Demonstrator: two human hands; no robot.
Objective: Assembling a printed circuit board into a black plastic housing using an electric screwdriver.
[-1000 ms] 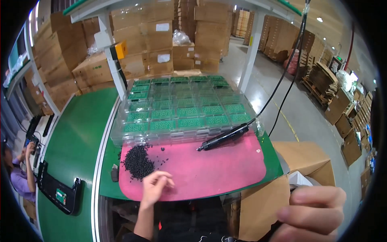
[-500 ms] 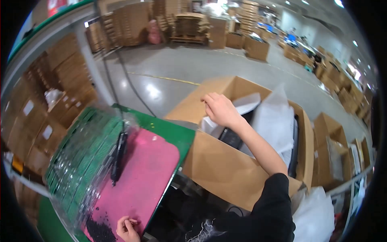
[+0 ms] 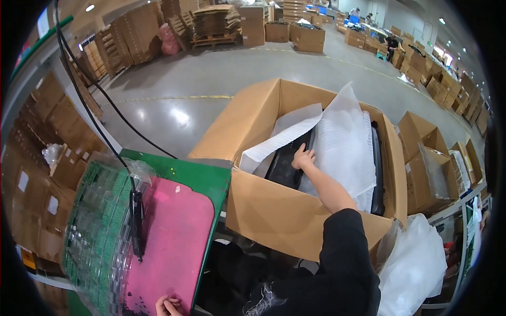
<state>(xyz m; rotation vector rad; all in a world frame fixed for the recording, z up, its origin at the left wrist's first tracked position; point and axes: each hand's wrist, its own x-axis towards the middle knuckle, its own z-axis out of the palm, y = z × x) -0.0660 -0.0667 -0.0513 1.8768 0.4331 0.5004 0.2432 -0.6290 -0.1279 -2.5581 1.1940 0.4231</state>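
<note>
My right hand (image 3: pixel 303 158) reaches into a large open cardboard box (image 3: pixel 276 213), fingers apart, over a flat black panel-like piece (image 3: pixel 285 164). Whether the fingertips touch this piece cannot be told. White foam sheeting (image 3: pixel 342 142) stands upright just right of the hand, and another white foam sheet (image 3: pixel 284 132) leans over the black piece at its left. My left hand (image 3: pixel 167 305) is at the lower edge, by the pink mat (image 3: pixel 174 237), its fingers curled with nothing visible in them. A black electric screwdriver (image 3: pixel 136 224) hangs from a cable over the mat.
Clear plastic trays (image 3: pixel 103 231) line the green bench (image 3: pixel 211 181) at the left. Small black screws (image 3: pixel 134 307) lie by the mat's near edge. White packing foam (image 3: pixel 416 258) bulges right of the box. More open cartons (image 3: pixel 424 168) stand beyond.
My right hand has moved down and into the box, from above its left flap to the black piece. My left hand stays by the mat. The view has shifted to the right.
</note>
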